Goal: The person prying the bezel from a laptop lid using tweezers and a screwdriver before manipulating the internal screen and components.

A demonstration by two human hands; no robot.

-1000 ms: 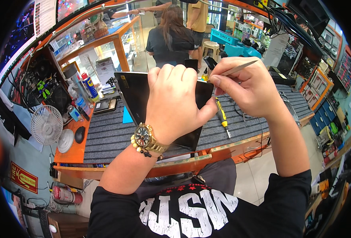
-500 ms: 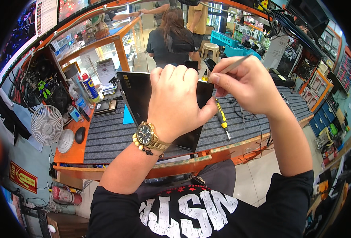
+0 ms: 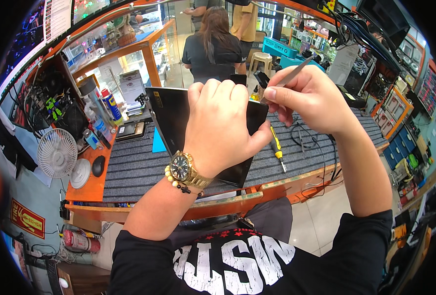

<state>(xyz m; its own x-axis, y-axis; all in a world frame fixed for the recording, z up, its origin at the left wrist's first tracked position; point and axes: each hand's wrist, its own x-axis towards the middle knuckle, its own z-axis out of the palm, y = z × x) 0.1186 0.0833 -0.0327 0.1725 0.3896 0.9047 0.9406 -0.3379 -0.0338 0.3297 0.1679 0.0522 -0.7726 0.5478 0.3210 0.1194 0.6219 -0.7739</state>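
Observation:
My left hand (image 3: 220, 125), with a gold watch on the wrist, is closed over a black tilted screen panel (image 3: 168, 109), its thumb at the right edge. The panel stands on the grey ribbed mat (image 3: 129, 177). My right hand (image 3: 309, 101) pinches a thin metal blade (image 3: 294, 73) at the panel's upper right corner; whether the blade touches the edge I cannot tell. A yellow and black screwdriver (image 3: 277, 147) lies on the mat to the right, beside loose cables (image 3: 314, 145).
A white fan (image 3: 57, 152), black mouse (image 3: 98, 166), blue spray can (image 3: 110, 105) and phones (image 3: 131, 132) are at the left; a blue sheet (image 3: 158, 142) lies behind the panel. A teal machine (image 3: 279, 48) stands beyond. A seated person (image 3: 212, 49) and others are behind the glass.
My right hand has shifted slightly right and the blade's upper end is higher and steeper. Its lower fingers are more spread. My left hand and the panel have barely moved.

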